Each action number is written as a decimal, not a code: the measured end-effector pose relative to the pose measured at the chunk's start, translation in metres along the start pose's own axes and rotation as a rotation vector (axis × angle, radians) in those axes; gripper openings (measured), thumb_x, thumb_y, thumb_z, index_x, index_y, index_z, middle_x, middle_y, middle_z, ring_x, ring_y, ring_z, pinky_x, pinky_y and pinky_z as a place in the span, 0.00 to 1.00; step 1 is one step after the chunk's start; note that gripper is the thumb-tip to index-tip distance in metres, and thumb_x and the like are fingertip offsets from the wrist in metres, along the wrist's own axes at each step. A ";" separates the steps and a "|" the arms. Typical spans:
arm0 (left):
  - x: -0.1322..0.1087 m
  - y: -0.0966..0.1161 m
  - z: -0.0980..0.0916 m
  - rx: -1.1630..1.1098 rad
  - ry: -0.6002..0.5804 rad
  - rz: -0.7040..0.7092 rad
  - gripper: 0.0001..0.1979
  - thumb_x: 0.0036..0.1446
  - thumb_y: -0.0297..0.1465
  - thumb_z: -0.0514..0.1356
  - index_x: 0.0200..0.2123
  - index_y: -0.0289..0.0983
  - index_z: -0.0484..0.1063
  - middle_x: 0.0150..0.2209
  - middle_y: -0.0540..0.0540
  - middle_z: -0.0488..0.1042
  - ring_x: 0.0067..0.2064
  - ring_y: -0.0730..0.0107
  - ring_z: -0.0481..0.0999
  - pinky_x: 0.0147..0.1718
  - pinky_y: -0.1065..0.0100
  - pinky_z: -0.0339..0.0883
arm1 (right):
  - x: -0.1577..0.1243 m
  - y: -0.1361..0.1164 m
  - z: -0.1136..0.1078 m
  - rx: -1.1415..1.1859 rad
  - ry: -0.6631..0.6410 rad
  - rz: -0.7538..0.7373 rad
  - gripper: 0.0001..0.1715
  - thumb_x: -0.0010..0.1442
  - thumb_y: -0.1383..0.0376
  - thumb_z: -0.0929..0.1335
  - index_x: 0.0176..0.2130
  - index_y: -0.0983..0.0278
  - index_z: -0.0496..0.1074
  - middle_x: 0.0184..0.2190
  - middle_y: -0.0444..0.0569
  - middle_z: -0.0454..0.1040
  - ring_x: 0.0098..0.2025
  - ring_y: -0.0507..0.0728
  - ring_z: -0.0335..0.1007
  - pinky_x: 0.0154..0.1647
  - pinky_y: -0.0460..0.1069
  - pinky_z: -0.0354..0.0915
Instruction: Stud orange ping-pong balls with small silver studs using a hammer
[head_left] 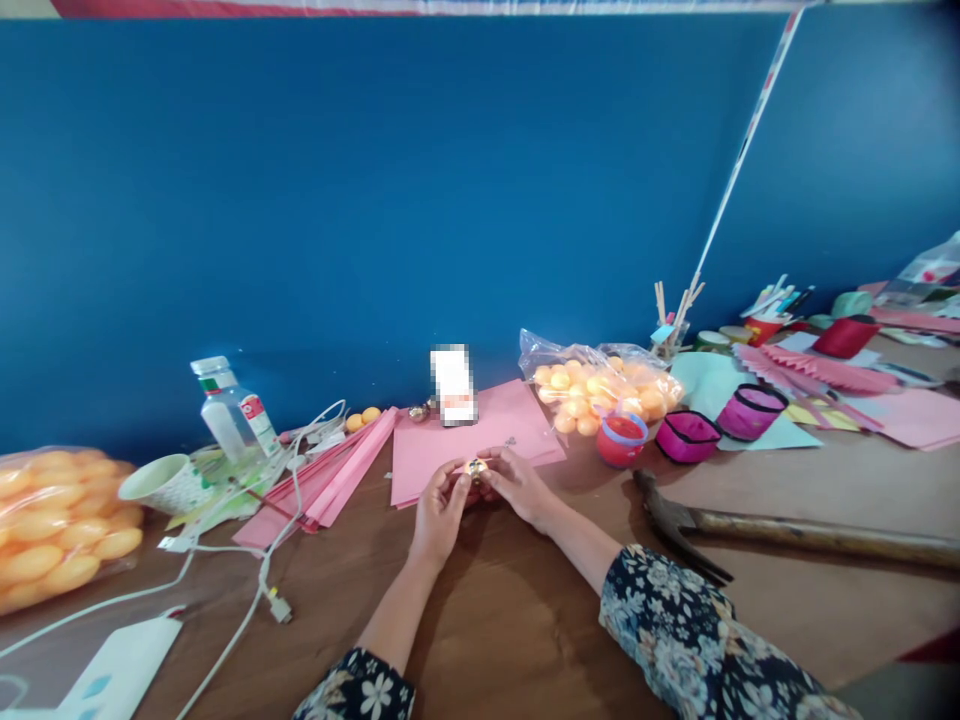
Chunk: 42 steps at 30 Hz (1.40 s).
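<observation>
My left hand [439,505] and my right hand [517,483] meet over the brown table [495,620], both pinching one small round shiny object [476,468] between the fingertips. Its exact nature is too small to tell. Just behind the hands lies a stack of pink paper sheets [465,435]. A small metal bit [510,441] rests on the pink paper near my right fingers. Both forearms wear dark floral sleeves.
A hammer [750,525] lies right of my arm. Bags of orange balls sit at far left [52,525] and behind right [600,385]. A red cup [621,440], magenta cups [686,435], a water bottle [229,410], a paper cup [161,482], white cables [255,560] and folded pink strips [330,480] surround.
</observation>
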<state>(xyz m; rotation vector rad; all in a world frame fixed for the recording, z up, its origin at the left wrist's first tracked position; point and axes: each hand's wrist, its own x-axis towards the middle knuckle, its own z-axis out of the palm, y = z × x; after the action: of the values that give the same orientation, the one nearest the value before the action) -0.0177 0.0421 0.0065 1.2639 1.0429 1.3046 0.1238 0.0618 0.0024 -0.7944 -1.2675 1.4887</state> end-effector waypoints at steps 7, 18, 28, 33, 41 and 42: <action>-0.002 0.001 0.001 0.163 -0.025 0.062 0.22 0.50 0.37 0.57 0.49 0.35 0.65 0.39 0.43 0.74 0.34 0.66 0.75 0.34 0.64 0.71 | -0.002 -0.006 -0.001 0.012 -0.028 0.011 0.19 0.50 0.57 0.68 0.40 0.65 0.69 0.31 0.46 0.73 0.29 0.51 0.68 0.33 0.46 0.65; -0.002 0.005 0.002 0.182 -0.006 0.074 0.23 0.50 0.39 0.57 0.48 0.34 0.65 0.39 0.42 0.74 0.34 0.63 0.75 0.31 0.63 0.72 | -0.001 -0.003 -0.001 0.026 -0.012 0.053 0.21 0.48 0.55 0.69 0.39 0.66 0.70 0.30 0.46 0.73 0.29 0.51 0.68 0.33 0.47 0.65; -0.002 0.004 0.002 0.199 -0.036 0.062 0.21 0.51 0.39 0.56 0.46 0.35 0.66 0.32 0.44 0.75 0.28 0.66 0.74 0.28 0.64 0.71 | -0.004 -0.007 0.001 -0.016 -0.029 0.024 0.20 0.50 0.55 0.68 0.39 0.66 0.70 0.29 0.46 0.73 0.29 0.51 0.68 0.32 0.47 0.65; -0.002 0.003 0.001 0.111 -0.009 0.035 0.26 0.49 0.39 0.57 0.51 0.37 0.61 0.40 0.42 0.73 0.35 0.64 0.75 0.33 0.63 0.71 | -0.002 -0.006 0.002 0.028 -0.033 -0.027 0.22 0.48 0.57 0.69 0.43 0.63 0.67 0.38 0.48 0.72 0.37 0.55 0.69 0.39 0.50 0.66; 0.002 0.000 -0.001 0.028 0.052 -0.025 0.20 0.52 0.42 0.54 0.44 0.34 0.67 0.41 0.41 0.73 0.36 0.65 0.75 0.34 0.64 0.71 | -0.002 -0.006 0.002 -0.040 -0.054 -0.081 0.20 0.49 0.62 0.70 0.42 0.62 0.66 0.35 0.47 0.72 0.38 0.54 0.69 0.41 0.50 0.65; 0.002 -0.001 -0.002 0.034 0.055 -0.017 0.20 0.51 0.41 0.54 0.43 0.34 0.68 0.41 0.42 0.73 0.36 0.65 0.75 0.34 0.64 0.71 | -0.003 -0.007 0.003 -0.057 -0.052 -0.079 0.19 0.49 0.61 0.69 0.42 0.63 0.66 0.36 0.47 0.72 0.38 0.54 0.69 0.41 0.49 0.65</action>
<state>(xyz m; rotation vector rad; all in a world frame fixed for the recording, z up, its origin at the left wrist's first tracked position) -0.0192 0.0442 0.0060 1.2477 1.1165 1.3198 0.1239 0.0578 0.0091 -0.7386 -1.3703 1.4228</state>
